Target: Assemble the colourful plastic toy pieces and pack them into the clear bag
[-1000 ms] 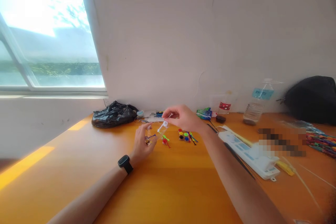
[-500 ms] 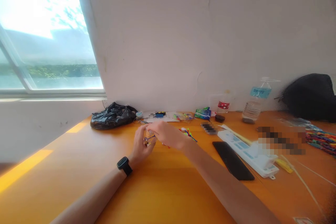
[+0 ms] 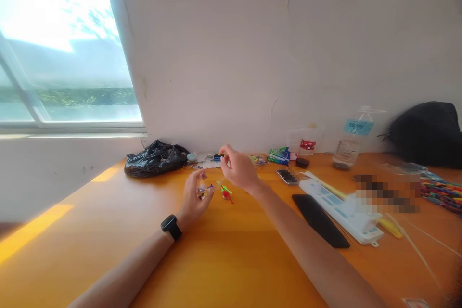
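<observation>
Left hand (image 3: pixel 195 196), centre of frame: curled around clear item (image 3: pixel 203 187). Right hand (image 3: pixel 237 167), just higher: fingertips pinched, contents indiscernible. Red and green pieces (image 3: pixel 226 193): on counter (image 3: pixel 216 260), below right hand. Hazards: loose left grip could tip the item; low right wrist could scatter the pieces.

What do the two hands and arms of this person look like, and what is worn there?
The left hand and right hand are ungloved; no sleeves cover the visible forearms. A black watch with a rounded rectangular face and dark strap circles the left wrist.
</observation>
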A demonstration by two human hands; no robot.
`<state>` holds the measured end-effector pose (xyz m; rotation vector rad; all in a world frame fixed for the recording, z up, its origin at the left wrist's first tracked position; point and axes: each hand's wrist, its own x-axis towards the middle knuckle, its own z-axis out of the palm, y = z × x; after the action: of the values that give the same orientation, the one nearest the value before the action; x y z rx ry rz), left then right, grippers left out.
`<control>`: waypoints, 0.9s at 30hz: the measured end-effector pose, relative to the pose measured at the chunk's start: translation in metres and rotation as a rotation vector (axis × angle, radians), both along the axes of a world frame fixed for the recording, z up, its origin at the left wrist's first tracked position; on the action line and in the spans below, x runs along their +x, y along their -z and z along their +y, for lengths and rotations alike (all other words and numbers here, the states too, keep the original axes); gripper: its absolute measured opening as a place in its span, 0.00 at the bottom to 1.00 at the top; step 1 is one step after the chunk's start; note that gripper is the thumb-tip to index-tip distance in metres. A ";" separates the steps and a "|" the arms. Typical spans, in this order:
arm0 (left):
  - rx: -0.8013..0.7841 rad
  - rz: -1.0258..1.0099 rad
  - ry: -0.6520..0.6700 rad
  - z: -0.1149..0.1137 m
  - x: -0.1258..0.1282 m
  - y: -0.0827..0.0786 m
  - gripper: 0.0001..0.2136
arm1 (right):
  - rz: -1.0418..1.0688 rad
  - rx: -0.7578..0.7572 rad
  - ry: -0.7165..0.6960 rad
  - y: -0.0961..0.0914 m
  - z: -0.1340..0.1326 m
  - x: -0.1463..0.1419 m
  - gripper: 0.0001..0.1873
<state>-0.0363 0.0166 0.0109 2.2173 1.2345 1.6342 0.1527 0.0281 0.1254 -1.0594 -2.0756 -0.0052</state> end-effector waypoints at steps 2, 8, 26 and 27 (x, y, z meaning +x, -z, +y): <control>-0.013 -0.007 -0.013 0.002 0.000 0.002 0.23 | -0.034 -0.099 0.078 0.012 0.014 0.007 0.10; 0.036 -0.008 -0.057 0.008 0.000 0.006 0.22 | -0.315 -0.633 -0.011 0.065 0.055 0.025 0.11; -0.250 0.486 -0.054 0.023 -0.014 0.023 0.37 | -0.134 -0.592 -0.030 0.087 0.079 0.037 0.06; -0.251 0.483 -0.069 0.024 -0.015 0.024 0.37 | -0.110 -0.565 -0.020 0.084 0.080 0.038 0.06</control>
<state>-0.0513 0.0402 -0.0134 2.5001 1.5354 0.9135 0.1905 0.1084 0.0419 -1.3907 -2.2457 0.5739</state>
